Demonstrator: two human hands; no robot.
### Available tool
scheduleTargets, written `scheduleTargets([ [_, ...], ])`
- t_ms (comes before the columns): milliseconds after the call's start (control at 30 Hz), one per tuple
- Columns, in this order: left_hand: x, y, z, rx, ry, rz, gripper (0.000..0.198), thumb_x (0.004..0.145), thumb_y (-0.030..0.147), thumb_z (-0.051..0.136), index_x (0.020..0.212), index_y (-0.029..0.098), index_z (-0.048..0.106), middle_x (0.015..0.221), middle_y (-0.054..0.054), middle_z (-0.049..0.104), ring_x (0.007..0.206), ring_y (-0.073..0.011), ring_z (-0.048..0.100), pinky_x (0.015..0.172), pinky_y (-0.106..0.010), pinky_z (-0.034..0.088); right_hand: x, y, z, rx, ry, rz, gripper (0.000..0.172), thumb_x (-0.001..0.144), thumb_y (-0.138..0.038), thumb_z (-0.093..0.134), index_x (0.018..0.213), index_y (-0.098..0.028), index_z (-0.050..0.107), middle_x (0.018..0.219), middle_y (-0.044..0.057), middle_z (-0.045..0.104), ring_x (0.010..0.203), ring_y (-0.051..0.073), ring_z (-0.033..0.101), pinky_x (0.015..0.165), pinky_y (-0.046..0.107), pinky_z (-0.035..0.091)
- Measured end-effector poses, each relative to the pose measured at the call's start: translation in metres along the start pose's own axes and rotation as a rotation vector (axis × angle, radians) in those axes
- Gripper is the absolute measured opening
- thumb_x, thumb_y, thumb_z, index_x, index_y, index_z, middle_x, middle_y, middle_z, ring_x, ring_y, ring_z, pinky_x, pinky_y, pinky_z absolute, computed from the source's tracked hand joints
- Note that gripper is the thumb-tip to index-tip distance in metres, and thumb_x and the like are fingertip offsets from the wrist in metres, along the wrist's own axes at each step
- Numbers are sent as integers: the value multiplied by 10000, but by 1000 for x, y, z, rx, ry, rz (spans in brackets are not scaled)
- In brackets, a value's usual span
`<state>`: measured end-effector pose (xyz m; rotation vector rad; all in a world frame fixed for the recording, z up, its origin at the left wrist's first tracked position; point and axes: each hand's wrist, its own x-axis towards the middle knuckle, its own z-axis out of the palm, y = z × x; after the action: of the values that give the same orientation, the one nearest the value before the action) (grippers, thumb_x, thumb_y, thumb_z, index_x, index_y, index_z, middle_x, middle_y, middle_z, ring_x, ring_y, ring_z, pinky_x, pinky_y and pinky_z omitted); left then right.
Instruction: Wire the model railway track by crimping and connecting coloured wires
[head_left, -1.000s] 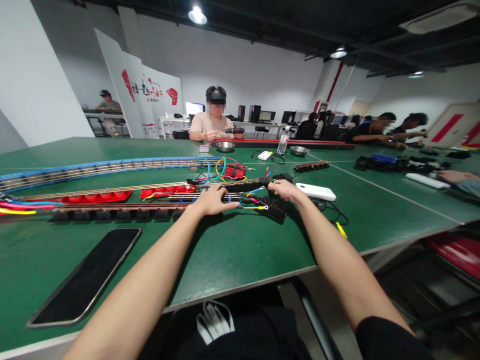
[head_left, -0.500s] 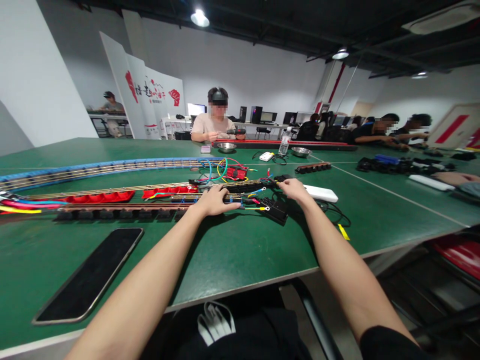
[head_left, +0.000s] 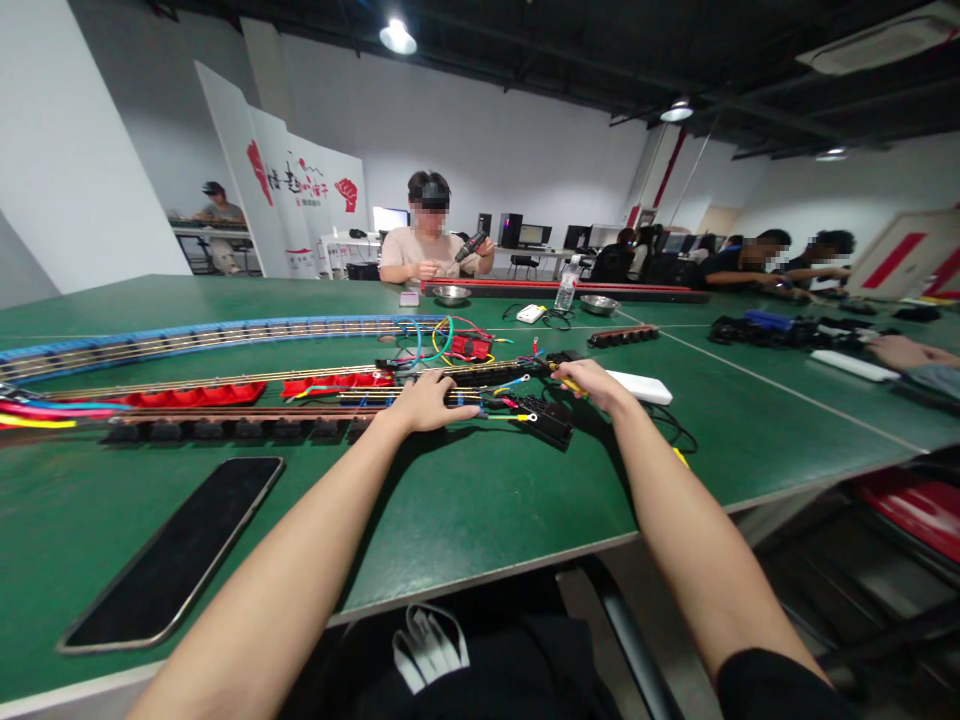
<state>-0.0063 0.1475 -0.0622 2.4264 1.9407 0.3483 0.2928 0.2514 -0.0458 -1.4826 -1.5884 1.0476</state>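
My left hand (head_left: 429, 402) lies over a blue-based strip with thin metal rods (head_left: 360, 397), its thumb on the near side and its fingers on the far side. My right hand (head_left: 594, 382) is closed in a pinch on a thin yellow piece (head_left: 573, 384), which looks like a wire; its far end is hidden by the fingers. Just left of that hand is the end of a black track strip (head_left: 495, 374). Wires with ring terminals (head_left: 532, 417) stick out between my hands, above a black block (head_left: 551, 425).
Near the front edge lies a phone (head_left: 176, 555). A brown-topped black strip (head_left: 247, 425), red holders (head_left: 202, 395) and a curved blue track (head_left: 187, 335) extend leftward. A white bar (head_left: 640, 387) lies right. Across the table, a person (head_left: 431, 240) holds a power tool (head_left: 471, 246).
My right hand has turned slightly and drawn back a little, and more of the yellow piece shows. My left hand stays put. The person opposite has raised the power tool.
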Motion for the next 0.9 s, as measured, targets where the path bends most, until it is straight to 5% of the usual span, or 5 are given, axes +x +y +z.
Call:
scheduleTargets([
  [200, 0, -1, 1, 6, 5, 3, 863, 720, 882, 288, 1164, 208, 593, 1433, -137, 430, 1317, -369, 377, 1025, -553, 361, -3, -1, -3, 101, -29, 29, 62, 757, -153, 642, 698, -133, 644, 716, 61, 652, 563, 105, 574, 425, 178, 431],
  [333, 0, -1, 1, 3, 3, 5, 870, 723, 880, 286, 1177, 203, 588, 1449, -145, 412, 1330, -370, 361, 1031, -563, 351, -3, 0, -3, 83, 62, -50, 183, 813, -262, 669, 679, -143, 631, 777, 67, 657, 620, 110, 577, 498, 204, 501],
  [500, 0, 0, 1, -7, 2, 2, 867, 722, 880, 291, 1182, 208, 588, 1453, -143, 411, 1338, -366, 352, 1045, -567, 334, 1, 4, -2, -164, 305, -216, 376, 859, -494, 576, 698, -160, 644, 785, 69, 679, 667, 154, 589, 518, 215, 454],
  [633, 0, 0, 0, -5, -5, -2, 871, 719, 881, 290, 1186, 208, 588, 1459, -145, 404, 1343, -368, 344, 1042, -562, 336, 4, 5, -4, -370, 471, -320, 464, 913, -520, 465, 663, -170, 641, 719, 70, 689, 677, 170, 600, 600, 235, 418],
  [900, 0, 0, 0, 0, -2, -3, 865, 721, 879, 289, 1174, 209, 592, 1460, -146, 405, 1340, -376, 347, 1041, -566, 333, 12, 11, -2, -301, 491, -336, 518, 929, -545, 402, 642, -184, 638, 718, 57, 706, 733, 179, 626, 666, 230, 404],
])
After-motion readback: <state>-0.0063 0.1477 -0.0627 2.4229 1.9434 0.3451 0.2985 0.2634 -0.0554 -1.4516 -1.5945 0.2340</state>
